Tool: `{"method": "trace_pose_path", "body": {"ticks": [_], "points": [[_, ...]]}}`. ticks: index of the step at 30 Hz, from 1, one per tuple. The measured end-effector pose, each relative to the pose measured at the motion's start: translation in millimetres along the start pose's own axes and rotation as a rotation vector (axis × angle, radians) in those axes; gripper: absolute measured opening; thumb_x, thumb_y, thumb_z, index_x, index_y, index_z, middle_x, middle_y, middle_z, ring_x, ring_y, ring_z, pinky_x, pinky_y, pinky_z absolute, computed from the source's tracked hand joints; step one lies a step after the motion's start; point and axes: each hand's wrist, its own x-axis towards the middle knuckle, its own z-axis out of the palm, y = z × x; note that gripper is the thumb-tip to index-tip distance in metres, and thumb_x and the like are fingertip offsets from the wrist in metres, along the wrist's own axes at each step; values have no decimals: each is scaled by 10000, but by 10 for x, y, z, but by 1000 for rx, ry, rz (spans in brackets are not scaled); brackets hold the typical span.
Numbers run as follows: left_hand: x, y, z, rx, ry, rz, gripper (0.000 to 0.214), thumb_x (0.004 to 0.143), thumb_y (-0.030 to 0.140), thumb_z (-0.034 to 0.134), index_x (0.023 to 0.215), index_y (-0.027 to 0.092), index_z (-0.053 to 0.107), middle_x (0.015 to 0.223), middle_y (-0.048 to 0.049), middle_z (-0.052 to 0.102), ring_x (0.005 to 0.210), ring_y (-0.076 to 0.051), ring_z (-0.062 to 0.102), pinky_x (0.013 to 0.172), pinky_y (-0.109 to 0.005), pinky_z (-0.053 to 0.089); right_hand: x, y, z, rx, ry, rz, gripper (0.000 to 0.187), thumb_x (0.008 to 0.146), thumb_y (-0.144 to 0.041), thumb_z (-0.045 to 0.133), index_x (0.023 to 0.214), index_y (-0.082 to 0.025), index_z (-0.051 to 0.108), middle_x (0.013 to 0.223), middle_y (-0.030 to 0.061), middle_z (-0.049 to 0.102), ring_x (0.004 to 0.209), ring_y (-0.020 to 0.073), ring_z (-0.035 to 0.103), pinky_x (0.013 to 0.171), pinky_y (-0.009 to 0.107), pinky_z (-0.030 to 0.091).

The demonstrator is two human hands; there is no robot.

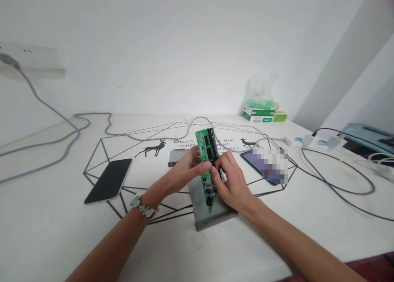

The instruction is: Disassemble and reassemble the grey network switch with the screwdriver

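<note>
A green circuit board (pixel 204 147) with black ports stands on edge, tilted, above a grey metal case (pixel 203 214) lying on the white table (pixel 277 216). My left hand (pixel 184 167), a watch on its wrist, pinches the board's left edge. Fingers of my right hand (pixel 229 179) are closed on the board's right side near its middle. A second grey metal piece (pixel 175 157) lies flat just behind my left hand.
A dark phone (pixel 109 180) lies face down at the left, another phone (pixel 264 165) lit at the right. Grey cables (pixel 74 130) cross the back; black and white cables (pixel 344 179) loop at the right. Green boxes and a plastic bag (pixel 261 107) stand at the wall.
</note>
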Motion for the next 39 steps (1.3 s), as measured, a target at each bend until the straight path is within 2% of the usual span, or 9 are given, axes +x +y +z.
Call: {"method": "trace_pose_path", "body": {"ticks": [4, 7, 11, 14, 18, 24, 28, 32, 39], "points": [[-19, 32, 72, -10, -181, -102, 597, 802, 510, 717, 1289, 204, 559, 1274, -108, 648, 1211, -299, 584, 991, -426, 512, 2, 57, 5, 78, -26, -90, 68, 979, -238, 433, 919, -228, 465, 866, 36, 480, 790, 188, 505, 698, 326, 443], [-28, -2, 59, 22, -215, -147, 540, 786, 420, 753, 1251, 197, 594, 1231, -96, 672, 1174, -287, 609, 1011, -426, 504, -5, 81, 27, 94, -33, -108, 55, 985, -235, 435, 963, -228, 485, 879, 40, 504, 823, 191, 522, 725, 327, 462], [-50, -103, 31, 19, -170, -156, 918, 745, 329, 807, 1509, 248, 305, 1306, -128, 627, 1146, -279, 633, 972, -433, 534, -15, 98, 44, 116, -31, -114, 77, 990, -227, 441, 1019, -217, 512, 914, 53, 540, 849, 188, 539, 760, 332, 479], [-65, -166, 25, 200, -62, -18, 1107, 703, 367, 840, 1564, 246, 154, 1443, -174, 505, 1338, -331, 486, 1088, -490, 456, -12, 82, 37, 155, -49, -126, 137, 992, -219, 441, 1099, -223, 527, 990, 67, 583, 933, 195, 567, 828, 348, 491], [-57, -169, -15, 498, 129, 210, 1323, 586, 478, 897, 1583, 234, 62, 1620, -202, 173, 1489, -403, 202, 1218, -540, 271, -1, 52, 34, 236, -40, -82, 209, 986, -213, 448, 1173, -236, 539, 1094, 74, 624, 1023, 199, 590, 904, 369, 491], [-15, -152, -135, 792, 192, 401, 1282, 686, 398, 851, 1585, 212, -45, 1629, -211, 75, 1498, -429, 110, 1203, -610, 258, -2, 72, 44, 430, -2, 156, 179, 993, -300, 486, 1116, -222, 590, 1059, 62, 656, 980, 187, 628, 852, 323, 508], [9, -206, -174, 863, 196, 459, 1267, 712, 317, 824, 1586, 207, -87, 1619, -222, 115, 1475, -416, 202, 1148, -597, 376, -20, 32, -2, 457, -32, 164, 187, 998, -346, 486, 1043, -210, 608, 939, 34, 656, 851, 171, 610, 775, 303, 482], [32, -239, -191, 958, 228, 507, 1220, 751, 245, 778, 1584, 188, -111, 1582, -245, 225, 1436, -415, 287, 1137, -603, 382, -46, -48, -43, 500, -70, 90, 202, 1007, -351, 455, 1010, -209, 599, 878, 21, 615, 793, 159, 568, 727, 299, 455], [38, -278, -258, 979, 279, 514, 1191, 763, 205, 752, 1582, 182, -112, 1496, -249, 362, 1352, -396, 402, 1079, -578, 432, -78, -109, -20, 499, -148, 9, 169, 881, -284, 654, 1002, -214, 559, 868, 8, 579, 756, 143, 544, 680, 281, 459]]}}
